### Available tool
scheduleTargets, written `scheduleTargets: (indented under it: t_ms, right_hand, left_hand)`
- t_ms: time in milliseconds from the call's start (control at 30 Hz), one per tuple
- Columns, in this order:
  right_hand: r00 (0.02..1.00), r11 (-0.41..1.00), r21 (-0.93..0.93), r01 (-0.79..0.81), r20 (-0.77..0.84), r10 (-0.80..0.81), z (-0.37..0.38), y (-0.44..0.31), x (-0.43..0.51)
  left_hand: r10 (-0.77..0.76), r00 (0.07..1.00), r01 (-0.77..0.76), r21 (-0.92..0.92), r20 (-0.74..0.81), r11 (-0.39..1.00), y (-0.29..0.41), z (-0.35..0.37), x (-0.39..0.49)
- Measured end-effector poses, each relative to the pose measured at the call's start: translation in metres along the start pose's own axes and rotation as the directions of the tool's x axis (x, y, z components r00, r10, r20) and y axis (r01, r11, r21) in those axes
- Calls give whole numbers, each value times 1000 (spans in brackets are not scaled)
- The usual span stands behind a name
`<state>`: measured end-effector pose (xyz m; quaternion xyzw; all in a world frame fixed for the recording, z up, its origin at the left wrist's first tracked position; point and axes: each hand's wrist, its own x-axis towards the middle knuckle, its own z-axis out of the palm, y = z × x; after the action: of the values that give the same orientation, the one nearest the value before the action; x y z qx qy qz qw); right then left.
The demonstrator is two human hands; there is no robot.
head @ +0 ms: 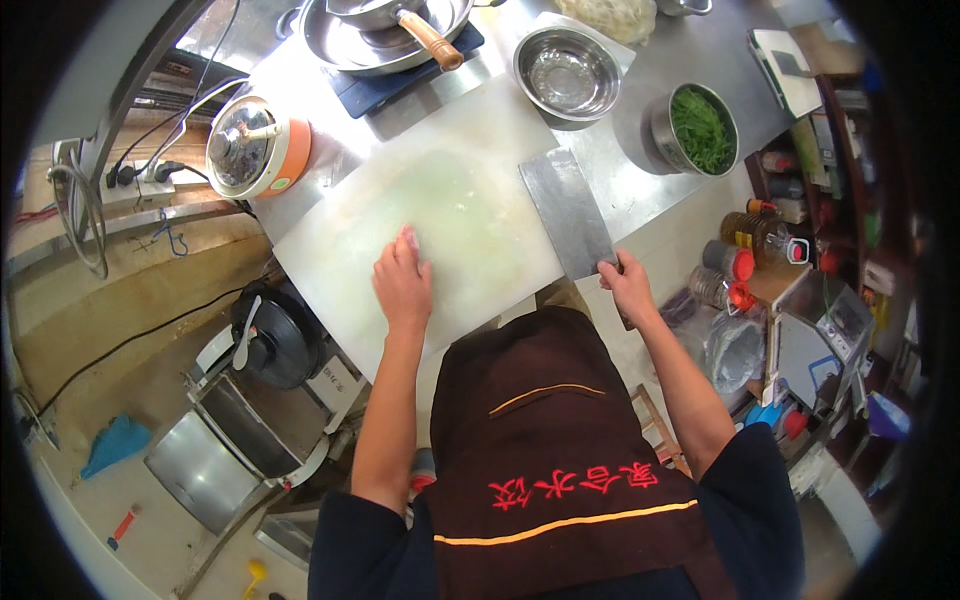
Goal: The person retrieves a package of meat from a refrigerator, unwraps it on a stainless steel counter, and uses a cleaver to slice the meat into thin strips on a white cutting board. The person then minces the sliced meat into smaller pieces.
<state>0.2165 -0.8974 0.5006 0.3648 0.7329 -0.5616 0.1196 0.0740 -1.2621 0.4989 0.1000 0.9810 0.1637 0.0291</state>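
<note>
My right hand (628, 289) is closed around the handle of a wide cleaver (568, 214). The broad blade lies flat-looking at the right edge of a white cutting board (337, 217). My left hand (403, 277) is over the board's lower left part, its fingers bent close together; whether something small is between the fingertips cannot be told. Small pale bits are on the board. Beyond the board's far right corner stands a steel bowl (568, 75) with nothing solid visible inside. To the right, a deep steel bowl (660, 127) holds cut green vegetables (701, 129).
An orange and white electric cooker (289, 157) with a glass lid stands left of the board. Steel pans (360, 56) rest on a dark flat appliance behind it. A clear bag (619, 19) and a white device (784, 71) are farther back. Shelves and bottles stand at right.
</note>
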Motion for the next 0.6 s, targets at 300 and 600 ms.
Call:
scheduleTargets:
  t_ms: [300, 600]
  right_hand:
    - [982, 979, -154, 132, -112, -150, 32, -14, 24]
    - [953, 899, -318, 302, 123, -276, 94, -70, 44]
  left_hand:
    - [-460, 888, 387, -560, 12, 732, -45, -14, -65]
    - [-835, 538, 562, -788, 116, 253, -38, -26, -204]
